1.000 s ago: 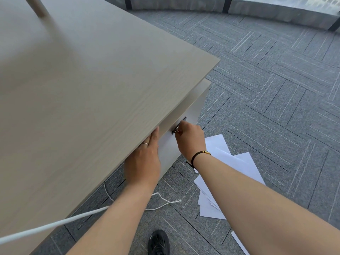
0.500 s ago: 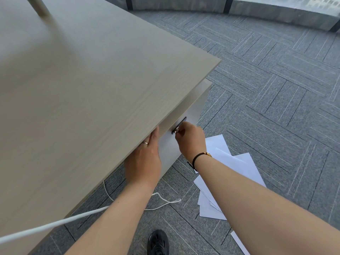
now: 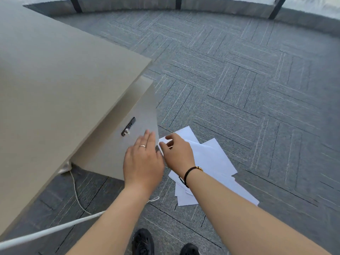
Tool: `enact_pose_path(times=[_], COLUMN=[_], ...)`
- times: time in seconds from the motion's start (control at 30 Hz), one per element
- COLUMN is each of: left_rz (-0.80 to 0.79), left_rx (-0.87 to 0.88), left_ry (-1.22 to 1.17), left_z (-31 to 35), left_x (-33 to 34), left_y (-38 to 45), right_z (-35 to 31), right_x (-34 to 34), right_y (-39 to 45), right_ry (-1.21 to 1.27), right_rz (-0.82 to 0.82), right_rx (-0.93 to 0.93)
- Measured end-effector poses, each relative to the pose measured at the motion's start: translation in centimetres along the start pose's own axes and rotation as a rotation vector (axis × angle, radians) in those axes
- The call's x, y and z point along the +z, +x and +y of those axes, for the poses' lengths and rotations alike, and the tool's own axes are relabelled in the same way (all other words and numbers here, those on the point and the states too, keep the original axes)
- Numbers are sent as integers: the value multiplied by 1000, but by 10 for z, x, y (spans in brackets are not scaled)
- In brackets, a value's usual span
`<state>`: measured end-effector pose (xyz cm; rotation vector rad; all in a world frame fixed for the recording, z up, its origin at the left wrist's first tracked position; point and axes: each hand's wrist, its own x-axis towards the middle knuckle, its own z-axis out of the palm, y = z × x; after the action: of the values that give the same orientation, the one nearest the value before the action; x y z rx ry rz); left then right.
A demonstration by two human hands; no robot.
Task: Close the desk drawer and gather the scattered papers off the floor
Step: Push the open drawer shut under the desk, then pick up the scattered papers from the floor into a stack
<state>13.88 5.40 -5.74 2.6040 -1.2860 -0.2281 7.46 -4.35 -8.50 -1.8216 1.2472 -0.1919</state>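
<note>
The beige desk (image 3: 64,89) fills the left, and its drawer front (image 3: 110,155) with a dark lock (image 3: 127,127) sits flush under the top. Several white papers (image 3: 211,159) lie overlapping on the grey carpet just right of the drawer. My left hand (image 3: 143,159), wearing a ring, is flat with its fingers apart in front of the drawer's lower right corner, holding nothing. My right hand (image 3: 178,153), with a dark bracelet, is down at the near left corner of the top sheet, thumb and forefinger on either side of it. Motion blur hides whether they pinch it.
A thick white cable (image 3: 55,230) runs across the floor at the lower left, and a thin white cord (image 3: 77,192) trails from under the desk. My black shoes (image 3: 142,242) stand at the bottom edge. A low window wall (image 3: 202,6) curves along the far side.
Both hands have left the drawer lock and dropped toward the floor papers. The view has tilted down and moved lower. The drawer front now shows fully, flush with the desk.
</note>
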Motion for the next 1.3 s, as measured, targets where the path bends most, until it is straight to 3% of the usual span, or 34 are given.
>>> enact_pose_path(times=[0.3, 0.5, 0.7, 1.07, 1.3], left_rz=[-199, -323, -382, -548, -646], left_rx=[113, 143, 148, 45, 358], left_ry=[-50, 23, -2, 34, -9], left_z=[80, 100, 114, 110, 110], left_x=[66, 145, 278, 500, 595], left_y=[-41, -67, -70, -52, 9], right_z=[127, 237, 368, 545, 618], right_x=[-75, -63, -19, 44, 46], right_y=[-65, -101, -83, -20, 59], right_ry=[203, 194, 214, 73, -326], right_rz=[220, 268, 304, 208, 65], right_rx=[289, 435, 483, 508, 439])
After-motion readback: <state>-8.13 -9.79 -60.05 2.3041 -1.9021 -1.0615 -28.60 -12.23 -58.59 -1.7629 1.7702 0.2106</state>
